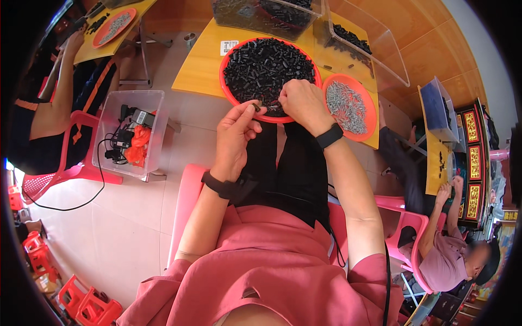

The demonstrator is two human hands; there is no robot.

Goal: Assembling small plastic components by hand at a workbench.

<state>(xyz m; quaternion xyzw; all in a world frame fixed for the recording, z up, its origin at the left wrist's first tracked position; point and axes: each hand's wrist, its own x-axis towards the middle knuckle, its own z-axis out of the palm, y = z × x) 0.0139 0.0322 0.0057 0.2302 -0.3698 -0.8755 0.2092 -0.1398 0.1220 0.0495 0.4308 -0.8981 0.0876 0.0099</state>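
Observation:
Between the thumb and forefinger of my left hand (234, 133) is a small dark cylindrical piece (256, 107), held just over the near rim of a round red tray (223, 81). That tray is heaped with small black cylindrical parts (266, 68). My right hand (305, 104) dips to the near right of the heap with its fingers pinched together; whatever they grip is hidden. Beside it, on the right, a smaller orange-red plate (370, 108) carries a pile of small silvery metal pieces (347, 107). Both wrists wear black bands.
Clear bins (261, 19) of black parts line the yellow table's (198, 76) far side. To the left, a translucent tub (130, 100) holds cables and an orange-red bag. A co-worker (46, 117) sits at the far left, another person (446, 255) at the right. Red stools (89, 301) stand lower left.

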